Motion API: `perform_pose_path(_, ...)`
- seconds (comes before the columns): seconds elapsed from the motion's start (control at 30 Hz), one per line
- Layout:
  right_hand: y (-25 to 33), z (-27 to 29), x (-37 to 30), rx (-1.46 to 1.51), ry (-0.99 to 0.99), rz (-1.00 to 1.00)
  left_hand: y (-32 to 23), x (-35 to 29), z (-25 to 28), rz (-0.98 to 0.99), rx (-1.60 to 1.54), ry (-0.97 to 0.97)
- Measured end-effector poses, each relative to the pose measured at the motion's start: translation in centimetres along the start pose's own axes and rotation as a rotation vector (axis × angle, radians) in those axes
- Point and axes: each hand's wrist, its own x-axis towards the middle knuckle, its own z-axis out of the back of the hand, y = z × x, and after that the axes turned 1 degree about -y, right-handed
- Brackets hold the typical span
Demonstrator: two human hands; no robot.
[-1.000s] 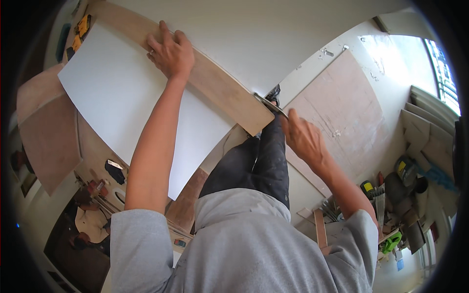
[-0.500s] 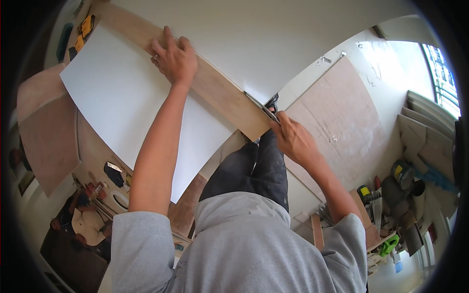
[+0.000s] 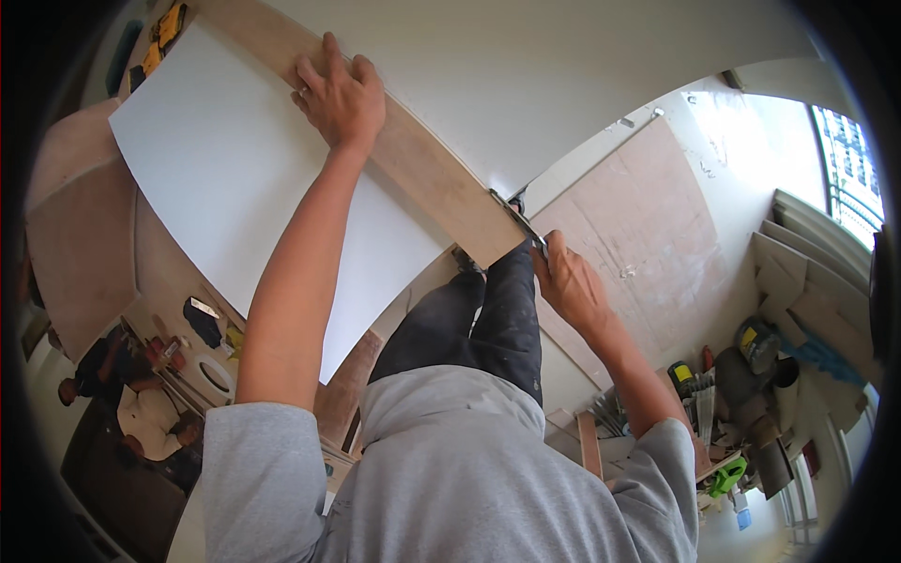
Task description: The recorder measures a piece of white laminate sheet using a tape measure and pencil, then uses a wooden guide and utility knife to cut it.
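A long, straight light-brown wooden strip (image 3: 427,174) lies diagonally across a large white sheet (image 3: 244,150). My left hand (image 3: 345,101) presses on the strip's upper part, fingers spread. At the strip's lower right end, my right hand (image 3: 571,280) is closed round a slim metal tool (image 3: 519,220), which looks like a knife. Its narrow blade lies along the strip's far edge and points up and left. The fingers hide most of its handle. Beyond the strip, a pale sheet surface (image 3: 582,75) spreads out.
A worn plywood board (image 3: 629,235) lies on the floor at right. Tools and offcuts crowd the lower right, with a green-handled tool (image 3: 727,477) there. A yellow-and-black tool (image 3: 164,38) sits at upper left. Other people (image 3: 141,403) are at lower left.
My right hand has drawn the tool a little down and right along the strip's edge. My left hand stays pressed on the strip. The whole view has shifted slightly.
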Motion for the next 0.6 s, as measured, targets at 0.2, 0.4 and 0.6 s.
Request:
perform_pose_path(0.2, 0.9, -1.3, 0.8, -0.108, -0.089, -0.013, 0.2, 0.1, 0.1, 0.011, 0.009, 0.016)
perform_pose_path(0.4, -0.2, -2.9, -0.1, -0.144, -0.201, -0.016, -0.5, 0.2, 0.3, 0.022, -0.002, 0.041)
perform_pose_path(0.6, -4.0, -1.5, -5.8, -0.239, 0.049, -0.162, 0.5, -0.2, 0.5, 0.02, 0.097, 0.021)
